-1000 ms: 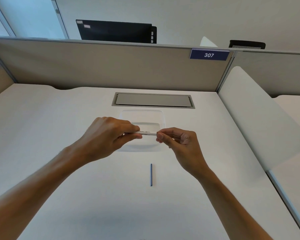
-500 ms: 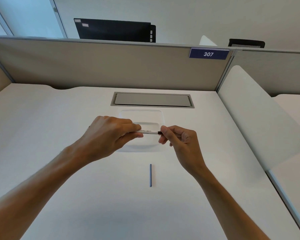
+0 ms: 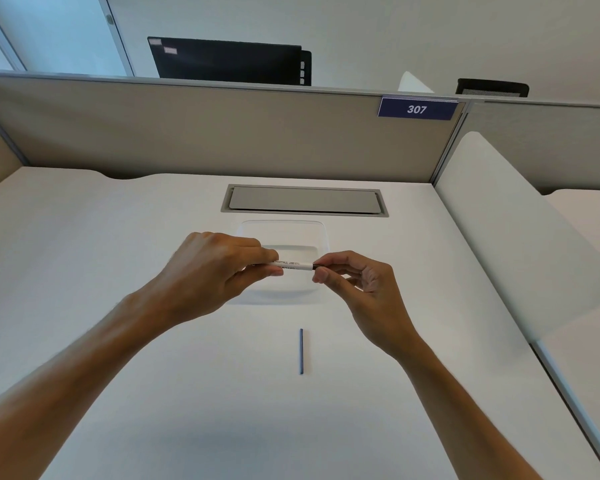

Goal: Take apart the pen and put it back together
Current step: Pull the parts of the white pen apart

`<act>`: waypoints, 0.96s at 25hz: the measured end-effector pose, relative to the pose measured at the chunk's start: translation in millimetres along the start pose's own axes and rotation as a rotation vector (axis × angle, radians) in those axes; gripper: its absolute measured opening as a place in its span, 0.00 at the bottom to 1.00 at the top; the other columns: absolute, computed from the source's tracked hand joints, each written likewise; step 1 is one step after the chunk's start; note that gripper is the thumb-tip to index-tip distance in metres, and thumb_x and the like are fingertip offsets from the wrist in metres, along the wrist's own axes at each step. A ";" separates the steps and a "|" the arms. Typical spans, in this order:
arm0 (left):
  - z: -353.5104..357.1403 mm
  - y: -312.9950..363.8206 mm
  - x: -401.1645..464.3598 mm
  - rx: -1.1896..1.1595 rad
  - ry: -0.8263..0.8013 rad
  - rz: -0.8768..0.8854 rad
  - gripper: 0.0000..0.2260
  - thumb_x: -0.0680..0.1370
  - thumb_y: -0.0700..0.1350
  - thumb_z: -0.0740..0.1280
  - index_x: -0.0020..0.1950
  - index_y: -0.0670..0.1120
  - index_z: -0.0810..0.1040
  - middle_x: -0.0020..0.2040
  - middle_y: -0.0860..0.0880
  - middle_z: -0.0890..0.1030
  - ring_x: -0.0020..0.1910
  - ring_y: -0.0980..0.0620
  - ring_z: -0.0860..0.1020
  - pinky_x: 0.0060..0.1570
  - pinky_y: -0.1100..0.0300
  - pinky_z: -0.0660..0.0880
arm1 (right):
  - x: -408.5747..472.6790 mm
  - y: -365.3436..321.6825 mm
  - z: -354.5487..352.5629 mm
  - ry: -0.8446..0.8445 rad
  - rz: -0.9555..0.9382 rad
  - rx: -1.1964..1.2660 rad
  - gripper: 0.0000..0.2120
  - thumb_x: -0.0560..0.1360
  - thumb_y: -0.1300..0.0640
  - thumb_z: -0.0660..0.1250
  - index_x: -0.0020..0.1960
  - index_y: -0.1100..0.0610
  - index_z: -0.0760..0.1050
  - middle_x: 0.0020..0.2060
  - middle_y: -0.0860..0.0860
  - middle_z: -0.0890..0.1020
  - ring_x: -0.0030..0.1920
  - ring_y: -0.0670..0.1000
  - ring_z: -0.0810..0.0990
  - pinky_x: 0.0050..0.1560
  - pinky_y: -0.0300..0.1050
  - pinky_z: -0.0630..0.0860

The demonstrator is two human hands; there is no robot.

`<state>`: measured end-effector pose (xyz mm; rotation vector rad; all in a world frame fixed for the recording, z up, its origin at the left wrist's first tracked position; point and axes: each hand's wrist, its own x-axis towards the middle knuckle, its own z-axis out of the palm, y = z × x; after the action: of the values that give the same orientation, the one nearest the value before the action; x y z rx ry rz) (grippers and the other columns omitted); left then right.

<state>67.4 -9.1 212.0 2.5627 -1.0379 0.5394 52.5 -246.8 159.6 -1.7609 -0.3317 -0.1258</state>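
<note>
I hold a white pen barrel (image 3: 294, 265) with black print level above the desk, over a clear tray. My left hand (image 3: 215, 268) grips the barrel's left part, which is hidden in the fist. The thumb and forefinger of my right hand (image 3: 354, 278) pinch a dark piece at the barrel's right end (image 3: 315, 266). A thin blue rod, the pen's refill (image 3: 301, 351), lies alone on the white desk (image 3: 118, 306) nearer to me, pointing away from me.
A clear plastic tray (image 3: 321, 233) rests on the desk under my hands. Behind it is a grey cable hatch (image 3: 303, 200). Beige partition walls (image 3: 222, 133) close the back, and a white divider panel (image 3: 520, 244) stands on the right.
My right fingers have shifted slightly at the barrel's right end, and a dark piece now shows there. The left hand and the blue refill stay where they were.
</note>
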 end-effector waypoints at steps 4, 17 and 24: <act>-1.0 2.3 0.6 -0.001 0.005 0.015 0.09 0.77 0.50 0.66 0.49 0.47 0.84 0.32 0.52 0.78 0.27 0.51 0.66 0.22 0.56 0.67 | 3.4 -2.4 3.7 0.050 0.041 0.002 0.09 0.77 0.48 0.68 0.46 0.52 0.82 0.37 0.47 0.86 0.42 0.44 0.83 0.45 0.44 0.75; -3.8 -0.3 0.3 -0.059 0.002 -0.018 0.10 0.77 0.52 0.65 0.48 0.49 0.83 0.31 0.56 0.74 0.28 0.54 0.62 0.23 0.56 0.68 | 3.9 -6.2 -1.2 -0.043 -0.005 -0.027 0.06 0.78 0.52 0.70 0.46 0.53 0.83 0.37 0.46 0.86 0.42 0.43 0.83 0.46 0.39 0.75; -4.1 3.0 0.5 -0.065 0.012 -0.033 0.10 0.77 0.52 0.65 0.48 0.49 0.84 0.31 0.54 0.76 0.27 0.51 0.66 0.22 0.53 0.69 | 4.1 -7.9 -1.0 0.038 -0.028 -0.043 0.05 0.74 0.52 0.73 0.49 0.51 0.83 0.44 0.43 0.86 0.48 0.44 0.84 0.45 0.38 0.75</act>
<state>64.7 -9.7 216.3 2.5122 -0.9914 0.5031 54.3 -245.6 168.4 -1.7945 -0.3284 -0.1871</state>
